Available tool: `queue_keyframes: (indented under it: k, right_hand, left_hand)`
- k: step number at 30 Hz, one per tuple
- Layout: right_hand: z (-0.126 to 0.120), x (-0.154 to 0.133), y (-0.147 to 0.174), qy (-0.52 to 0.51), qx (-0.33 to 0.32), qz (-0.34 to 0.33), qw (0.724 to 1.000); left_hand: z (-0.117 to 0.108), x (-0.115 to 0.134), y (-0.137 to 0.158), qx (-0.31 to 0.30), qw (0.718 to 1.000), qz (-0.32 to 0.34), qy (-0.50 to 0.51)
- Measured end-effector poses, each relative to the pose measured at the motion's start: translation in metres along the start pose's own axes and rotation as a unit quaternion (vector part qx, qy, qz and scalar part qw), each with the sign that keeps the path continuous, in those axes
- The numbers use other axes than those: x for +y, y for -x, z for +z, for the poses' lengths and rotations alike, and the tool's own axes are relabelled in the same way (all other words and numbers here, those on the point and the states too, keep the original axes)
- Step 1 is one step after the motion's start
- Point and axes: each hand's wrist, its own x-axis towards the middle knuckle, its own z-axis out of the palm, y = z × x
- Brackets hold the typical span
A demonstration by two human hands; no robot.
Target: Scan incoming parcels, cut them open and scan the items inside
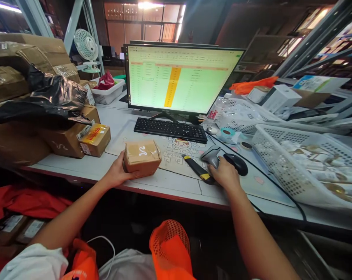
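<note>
A small brown cardboard box with a white squiggle on its top sits near the table's front edge. My left hand grips its left side, thumb along the front. To the right, my right hand is closed around the handle of a grey barcode scanner, whose head points away from me. Just left of that hand lies a yellow-and-black utility knife. A black computer mouse rests right beside the scanner.
Behind stand a black keyboard and a lit monitor showing a spreadsheet. Stacked parcels and a taped small box fill the left. A white basket of small packets occupies the right. A cable crosses the mat.
</note>
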Motion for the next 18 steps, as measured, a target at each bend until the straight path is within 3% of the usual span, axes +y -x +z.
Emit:
queue_keyframes:
  k: [2,4,6,10,13,15,18]
  right_hand:
    - [-0.006,0.000,-0.004,0.005,-0.012,-0.017,1.000]
    - [-0.019,-0.001,-0.006,-0.011,-0.018,-0.017,1.000]
    - [-0.040,-0.003,-0.006,-0.073,-0.033,-0.003,0.997]
    - [-0.099,-0.012,0.007,-0.239,-0.112,-0.053,0.963]
    - [-0.141,-0.031,0.020,-0.249,-0.235,-0.113,0.933]
    - [-0.162,-0.049,0.024,-0.245,-0.304,-0.159,0.907]
    - [-0.177,-0.082,0.025,-0.260,-0.355,-0.223,0.870]
  left_hand:
    - [0.002,0.001,0.004,0.030,0.987,0.100,-0.121]
    - [0.006,-0.001,0.008,0.031,0.953,0.188,-0.233]
    - [0.011,-0.005,0.011,0.014,0.930,0.214,-0.300]
    - [0.017,-0.016,0.011,0.012,0.926,0.233,-0.298]
    - [0.008,-0.025,0.006,0.049,0.931,0.278,-0.230]
    - [-0.003,-0.030,0.002,0.062,0.947,0.256,-0.186]
    - [-0.020,-0.036,-0.002,-0.006,0.986,0.117,-0.115]
